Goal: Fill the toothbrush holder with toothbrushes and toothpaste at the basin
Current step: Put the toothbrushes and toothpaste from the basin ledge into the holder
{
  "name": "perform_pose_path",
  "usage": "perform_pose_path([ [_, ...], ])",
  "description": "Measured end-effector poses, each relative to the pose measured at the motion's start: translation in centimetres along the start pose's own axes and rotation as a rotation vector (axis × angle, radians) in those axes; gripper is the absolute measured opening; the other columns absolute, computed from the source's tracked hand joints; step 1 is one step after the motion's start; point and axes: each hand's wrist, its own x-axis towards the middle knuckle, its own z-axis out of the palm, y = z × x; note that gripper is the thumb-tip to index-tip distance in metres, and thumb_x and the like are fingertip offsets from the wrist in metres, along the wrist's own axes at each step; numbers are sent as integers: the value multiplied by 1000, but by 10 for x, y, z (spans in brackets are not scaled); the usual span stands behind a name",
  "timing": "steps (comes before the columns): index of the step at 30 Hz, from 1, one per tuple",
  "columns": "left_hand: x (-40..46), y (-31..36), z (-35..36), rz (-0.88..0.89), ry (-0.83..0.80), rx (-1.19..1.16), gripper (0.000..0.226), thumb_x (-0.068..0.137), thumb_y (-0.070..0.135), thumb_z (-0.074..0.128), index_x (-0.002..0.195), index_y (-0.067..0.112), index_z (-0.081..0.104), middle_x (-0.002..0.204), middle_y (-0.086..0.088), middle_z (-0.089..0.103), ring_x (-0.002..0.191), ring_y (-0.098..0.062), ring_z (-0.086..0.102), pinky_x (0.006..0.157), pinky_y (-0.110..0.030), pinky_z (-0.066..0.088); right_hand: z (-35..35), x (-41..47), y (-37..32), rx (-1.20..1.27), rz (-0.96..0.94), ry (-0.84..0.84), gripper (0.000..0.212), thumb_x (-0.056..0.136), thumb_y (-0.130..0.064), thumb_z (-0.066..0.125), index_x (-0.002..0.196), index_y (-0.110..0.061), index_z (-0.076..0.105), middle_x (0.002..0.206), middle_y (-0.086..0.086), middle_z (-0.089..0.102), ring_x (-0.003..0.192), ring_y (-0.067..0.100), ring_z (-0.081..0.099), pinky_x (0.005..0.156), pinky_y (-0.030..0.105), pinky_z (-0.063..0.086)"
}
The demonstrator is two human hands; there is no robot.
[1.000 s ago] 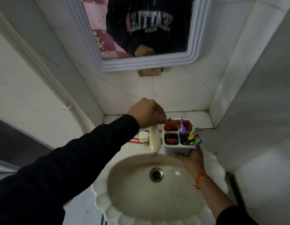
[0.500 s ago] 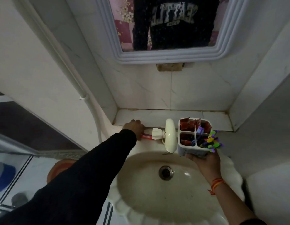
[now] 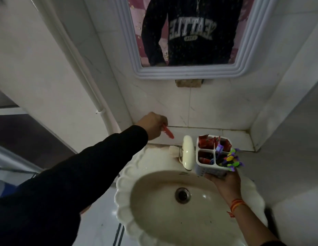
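My left hand point(image 3: 153, 126) is closed on a red toothpaste tube point(image 3: 168, 134), lifted above the ledge to the left of the tap; the tube's free end slants down to the right. My right hand point(image 3: 224, 182) supports the white four-compartment toothbrush holder point(image 3: 210, 172) from below, over the basin's back right rim. Red packets point(image 3: 207, 142) fill the holder's back compartments. Several toothbrushes with purple, green and yellow handles point(image 3: 230, 159) stick out of its front right compartment.
The cream tap point(image 3: 188, 151) stands just left of the holder, with a small whitish piece point(image 3: 173, 150) at its base. Below is the scalloped white basin point(image 3: 126, 176) with its drain point(image 3: 182, 195). A tiled ledge point(image 3: 238, 139) and a framed mirror point(image 3: 190, 72) lie behind.
My left hand went from the holder's top to the toothpaste tube beside the tap, closed on it and lifted it. My right hand has kept the holder in place.
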Motion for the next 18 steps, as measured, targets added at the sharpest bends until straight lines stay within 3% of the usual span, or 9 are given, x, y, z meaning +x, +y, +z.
perform_pose_path([
  [6,-25,66,-78,237,263,-128,26,84,22,80,109,18,77,96,4,76,80,-4,65,79,-19,52,-1,-4,-7,0,11,-11,62,64,-29,93,116,-9,67,104,5,72,93,19,68,78,24,52],
  [10,-27,102,-81,322,118,-109,22,85,25,78,107,20,79,94,6,77,81,-5,68,83,-22,56,0,-6,-17,74,-12,54,73,54,-4,96,119,-9,65,110,0,69,108,18,63,90,33,50],
  [13,-19,120,-61,340,-36,-87,19,88,23,75,106,18,80,84,9,71,72,-2,62,81,-24,56,1,-5,-20,114,-14,30,81,49,-6,97,121,-16,62,113,-3,66,115,17,59,94,34,49],
  [18,-2,137,-22,339,-221,11,23,87,23,73,109,20,80,101,0,77,91,-16,69,86,-31,57,-2,-5,-15,57,-35,44,74,53,-5,97,119,-11,65,108,-2,70,108,14,64,81,11,45],
])
